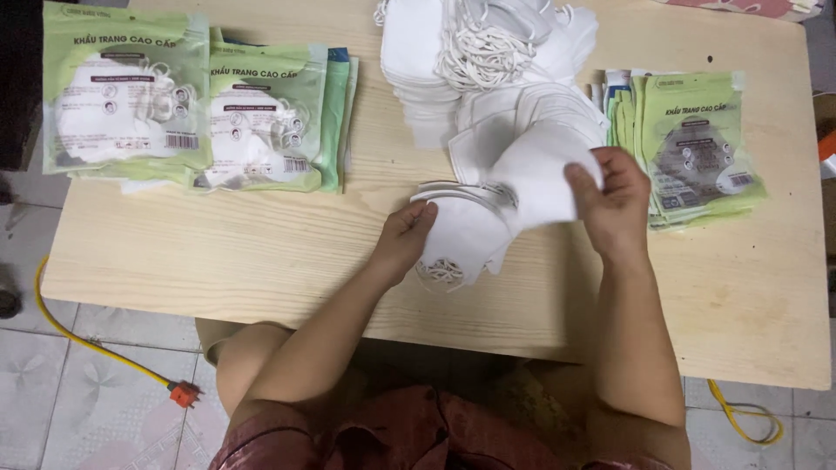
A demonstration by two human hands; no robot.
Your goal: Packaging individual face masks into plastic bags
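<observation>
At centre frame, on the light wooden table (218,252), the left hand (402,239) pinches the lower edge of a small fanned stack of white folded face masks (466,231). The right hand (614,202) grips the top mask (540,183) by its upper right corner. The masks appear light, soft and pliable; edges offer the best hold. The long axis runs lower left to upper right.

This looks like a small home workshop for packing face masks. A plain wooden table (261,252) stands on patterned floor tiles (78,392), with a yellow cable (96,344) trailing across them. On the table lie piles of loose white masks (488,78), filled green packets (126,96) on one side and empty green bags (697,148) on the other.
</observation>
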